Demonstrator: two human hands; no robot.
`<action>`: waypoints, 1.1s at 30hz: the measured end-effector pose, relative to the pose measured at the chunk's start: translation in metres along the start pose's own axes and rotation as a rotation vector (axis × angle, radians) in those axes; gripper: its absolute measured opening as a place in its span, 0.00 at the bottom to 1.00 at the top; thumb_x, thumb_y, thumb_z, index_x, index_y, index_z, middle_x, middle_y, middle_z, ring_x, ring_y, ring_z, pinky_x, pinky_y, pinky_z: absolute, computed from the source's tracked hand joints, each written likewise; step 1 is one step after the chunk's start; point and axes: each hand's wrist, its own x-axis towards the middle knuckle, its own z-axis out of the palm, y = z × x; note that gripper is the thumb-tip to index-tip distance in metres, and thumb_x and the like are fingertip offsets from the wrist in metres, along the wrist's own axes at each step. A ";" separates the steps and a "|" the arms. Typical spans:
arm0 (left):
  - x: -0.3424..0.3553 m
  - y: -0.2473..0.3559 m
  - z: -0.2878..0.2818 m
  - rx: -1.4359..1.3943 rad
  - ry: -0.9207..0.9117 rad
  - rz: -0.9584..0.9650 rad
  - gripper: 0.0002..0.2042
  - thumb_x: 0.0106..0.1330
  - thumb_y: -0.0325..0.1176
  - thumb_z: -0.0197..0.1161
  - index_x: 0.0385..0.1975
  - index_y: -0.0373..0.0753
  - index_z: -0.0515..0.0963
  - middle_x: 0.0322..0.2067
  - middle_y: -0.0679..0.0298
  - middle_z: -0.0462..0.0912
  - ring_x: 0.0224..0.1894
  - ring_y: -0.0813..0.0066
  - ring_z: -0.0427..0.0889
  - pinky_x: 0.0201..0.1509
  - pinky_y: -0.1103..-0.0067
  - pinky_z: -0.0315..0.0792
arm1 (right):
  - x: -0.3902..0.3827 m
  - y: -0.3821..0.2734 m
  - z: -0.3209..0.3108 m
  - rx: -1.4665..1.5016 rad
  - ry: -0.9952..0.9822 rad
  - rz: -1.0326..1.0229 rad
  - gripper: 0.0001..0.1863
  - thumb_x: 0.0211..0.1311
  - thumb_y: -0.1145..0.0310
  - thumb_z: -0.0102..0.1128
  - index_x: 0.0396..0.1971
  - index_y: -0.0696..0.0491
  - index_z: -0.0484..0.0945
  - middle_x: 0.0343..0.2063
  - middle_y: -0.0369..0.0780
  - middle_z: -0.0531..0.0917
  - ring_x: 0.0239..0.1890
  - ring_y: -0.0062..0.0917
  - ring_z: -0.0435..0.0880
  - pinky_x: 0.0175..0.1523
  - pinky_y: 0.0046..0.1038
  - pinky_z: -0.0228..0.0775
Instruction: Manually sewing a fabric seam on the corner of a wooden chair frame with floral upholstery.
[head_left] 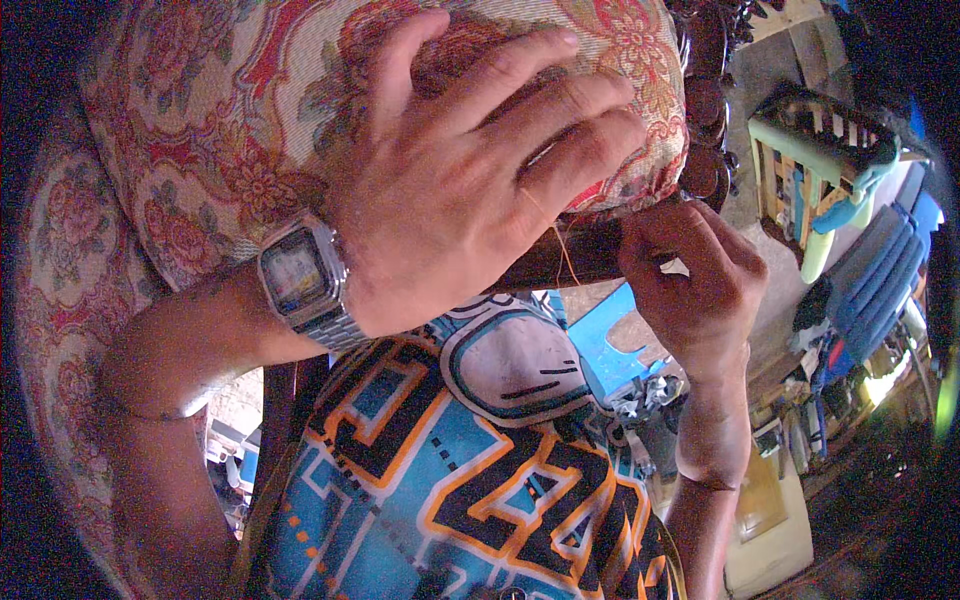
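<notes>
Fingers spread, the left hand [450,200] is lying across the flowered cushion [230,120]; the right hand [700,270] is curling at its near right corner, grip hidden. It's looking soft, best gripped there.

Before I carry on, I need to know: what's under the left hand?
Red and cream flowered fabric shows between the spread fingers of the left hand. Whatever lies directly beneath is covered, so I can't tell if anything else is there.

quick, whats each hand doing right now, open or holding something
Left hand: open, fingers spread over the floral upholstery.
Right hand: curled closed at the upholstery's edge; what it grips, if anything, cannot be told.
</notes>
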 end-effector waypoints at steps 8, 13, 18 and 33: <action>-0.002 0.001 0.000 0.000 -0.005 -0.001 0.19 0.64 0.36 0.58 0.56 0.52 0.73 0.59 0.69 0.73 0.62 0.63 0.68 0.66 0.52 0.52 | 0.002 -0.009 0.002 0.101 -0.059 0.242 0.04 0.52 0.80 0.67 0.24 0.57 0.80 0.20 0.36 0.81 0.23 0.16 0.80 0.29 0.22 0.71; -0.002 0.001 0.000 0.000 -0.008 -0.002 0.19 0.63 0.35 0.58 0.56 0.52 0.73 0.59 0.69 0.72 0.63 0.63 0.68 0.66 0.52 0.52 | 0.004 -0.008 0.003 0.170 -0.073 0.319 0.03 0.55 0.78 0.67 0.26 0.58 0.80 0.20 0.36 0.81 0.23 0.16 0.80 0.30 0.21 0.71; -0.002 0.003 -0.001 0.002 -0.005 0.000 0.20 0.63 0.35 0.58 0.56 0.52 0.73 0.59 0.69 0.72 0.63 0.63 0.68 0.66 0.52 0.52 | 0.001 -0.011 0.008 0.102 -0.038 0.239 0.03 0.55 0.79 0.68 0.28 0.58 0.81 0.21 0.36 0.82 0.24 0.16 0.80 0.31 0.21 0.71; -0.003 0.003 0.000 0.007 -0.012 -0.010 0.20 0.61 0.35 0.59 0.56 0.52 0.73 0.60 0.70 0.72 0.63 0.62 0.67 0.67 0.52 0.52 | -0.002 -0.013 0.008 0.146 -0.026 0.364 0.03 0.56 0.81 0.65 0.30 0.59 0.80 0.24 0.36 0.82 0.26 0.14 0.79 0.32 0.20 0.71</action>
